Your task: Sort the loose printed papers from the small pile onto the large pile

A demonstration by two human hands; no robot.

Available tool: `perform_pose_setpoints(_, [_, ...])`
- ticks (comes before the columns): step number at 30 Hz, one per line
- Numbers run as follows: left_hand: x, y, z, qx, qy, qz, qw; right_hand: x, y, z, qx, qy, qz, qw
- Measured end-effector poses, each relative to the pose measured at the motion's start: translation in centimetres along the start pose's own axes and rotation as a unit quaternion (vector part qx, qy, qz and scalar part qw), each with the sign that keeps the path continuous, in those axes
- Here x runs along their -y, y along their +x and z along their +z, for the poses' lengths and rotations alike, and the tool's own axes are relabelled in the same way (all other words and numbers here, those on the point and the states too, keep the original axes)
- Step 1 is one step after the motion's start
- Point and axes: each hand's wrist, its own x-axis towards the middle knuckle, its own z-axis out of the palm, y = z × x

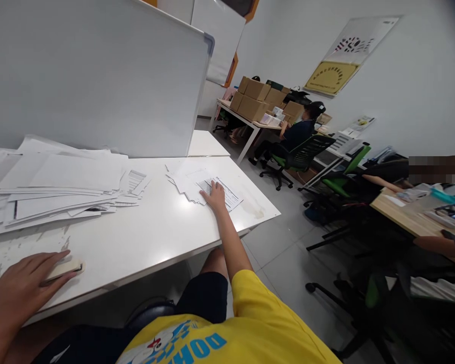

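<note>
Stapler (69, 268), in front of the paper stack (76, 172), is pinched by the left hand (30, 278); likely light, stiff, best gripped mid-body. Right of the stack, the right hand (215, 195) rests spread on printed sheets (230, 196), probably limp.

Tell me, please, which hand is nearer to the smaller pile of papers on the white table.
Right: the right hand rests on the smaller pile of papers, while the left hand is farther off, holding a cream stapler-like tool.
</note>
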Motion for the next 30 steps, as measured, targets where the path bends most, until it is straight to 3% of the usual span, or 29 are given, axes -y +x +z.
perform_pose_setpoints(3, [1.7, -0.4, 0.3, 0.056, 0.069, 0.062, 0.994, -0.4, 0.3, 0.2, 0.025, 0.02, 0.004, 0.999])
perform_pose_setpoints(10, [3.0, -0.9, 0.4, 0.048, 0.1, 0.077, 0.991, -1.1, 1.3, -0.1, 0.014, 0.033, 0.003, 0.999])
perform_pose_setpoints(18, [3.2, -0.8, -0.5, 0.025, 0.163, 0.146, 0.976, -1.6, 0.8, -1.1, -0.063, 0.109, 0.075, 0.989])
perform_pose_setpoints(20, [2.9, -1.0, -1.1, -0.005, 0.186, 0.16, 0.969, -1.7, 0.0, -1.5, -0.096, 0.158, 0.075, 0.98])
perform_pose_setpoints(23, [1.0, -1.8, -0.5, -0.085, 0.207, 0.174, 0.959, -1.4, -2.1, -2.4, -0.15, 0.274, 0.035, 0.949])
perform_pose_setpoints(26, [-3.7, -2.4, 2.9, -0.099, 0.12, 0.156, 0.975, -0.4, -5.2, -3.4, -0.151, 0.372, 0.005, 0.916])
perform_pose_setpoints(28, [-7.8, -1.9, 6.3, -0.041, -0.039, 0.037, 0.998, 0.5, -7.6, -4.3, -0.089, 0.396, -0.01, 0.914])
perform_pose_setpoints(29, [-9.9, -1.3, 8.0, -0.001, -0.143, -0.05, 0.988, 0.9, -8.9, -4.7, -0.047, 0.395, -0.024, 0.917])
perform_pose_setpoints(30, [-11.7, -0.5, 9.6, 0.035, -0.258, -0.139, 0.955, 1.3, -10.0, -5.2, -0.004, 0.387, -0.045, 0.921])
